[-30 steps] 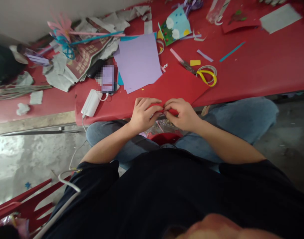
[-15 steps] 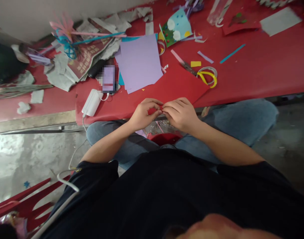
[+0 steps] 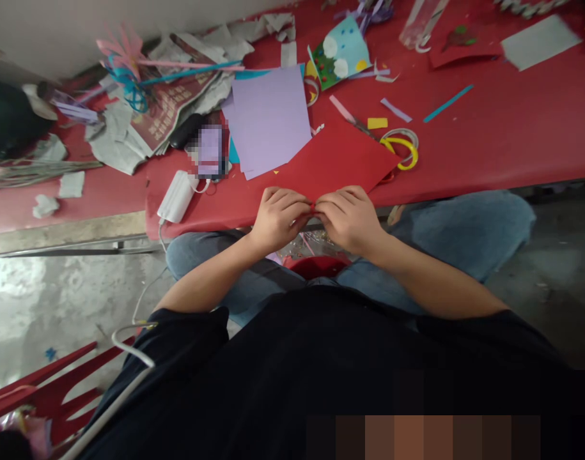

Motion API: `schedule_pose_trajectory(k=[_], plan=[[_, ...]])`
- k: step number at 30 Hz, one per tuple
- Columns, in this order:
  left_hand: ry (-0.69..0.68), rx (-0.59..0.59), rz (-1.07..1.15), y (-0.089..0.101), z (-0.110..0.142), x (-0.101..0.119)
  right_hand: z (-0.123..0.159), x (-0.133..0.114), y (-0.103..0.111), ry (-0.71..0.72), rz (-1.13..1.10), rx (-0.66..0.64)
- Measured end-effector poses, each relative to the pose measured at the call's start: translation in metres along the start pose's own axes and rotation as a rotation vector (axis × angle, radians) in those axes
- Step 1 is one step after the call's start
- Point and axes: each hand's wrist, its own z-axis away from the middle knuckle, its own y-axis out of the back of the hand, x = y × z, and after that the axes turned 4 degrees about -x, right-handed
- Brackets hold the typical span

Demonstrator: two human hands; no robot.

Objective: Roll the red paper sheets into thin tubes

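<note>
- Clock directions are read from the point where the fingertips meet, with 12 o'clock straight away from the person.
- The left hand [image 3: 279, 220] and the right hand [image 3: 347, 220] face each other, their fingertips pinching the near corner of a red sheet [image 3: 347, 150]; a small bit of red shows between them.
- How that corner is bent inside the pinch is mostly hidden by the fingers.
- The red sheet spreads from the hands toward 12 and 1 o'clock, over the near edge of the red bench [image 3: 503, 131].
- At 2 o'clock, by the sheet's right edge, are scissors with yellow handles [image 3: 407, 160]; a pale ring [image 3: 415, 136] sits right at those handles.
- At 1 o'clock, past the scissors, a yellow rectangle [image 3: 377, 122] and a purple strip [image 3: 396, 110] lie apart from each other.
- Farther off at 2 o'clock is a thin blue strip [image 3: 448, 103].
- At 11 o'clock, stacked purple sheets [image 3: 273, 121] lie against the red sheet's left edge, with blue paper [image 3: 233, 150] poking out beneath.
- At 12 o'clock, well beyond the hands, stands a picture card [image 3: 340, 54] with white clouds.
- At 9 o'clock lies a white box [image 3: 177, 197] with a cable.
- At 10 o'clock, farther away, is crumpled newspaper [image 3: 170, 115].
</note>
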Motion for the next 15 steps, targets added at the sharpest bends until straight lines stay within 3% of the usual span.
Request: schedule_pose_trajectory(k=[9,15], plan=[[0.153,-0.045,0.328,0.0075,-0.0078,0.0020,0.0001,-0.0002,0.0038,0.021,0.012,-0.035],[0.069,-0.022,0.136,0.0041,-0.0041,0.0018,0.0001,-0.0012,0.0011,0.003,0.034,-0.029]])
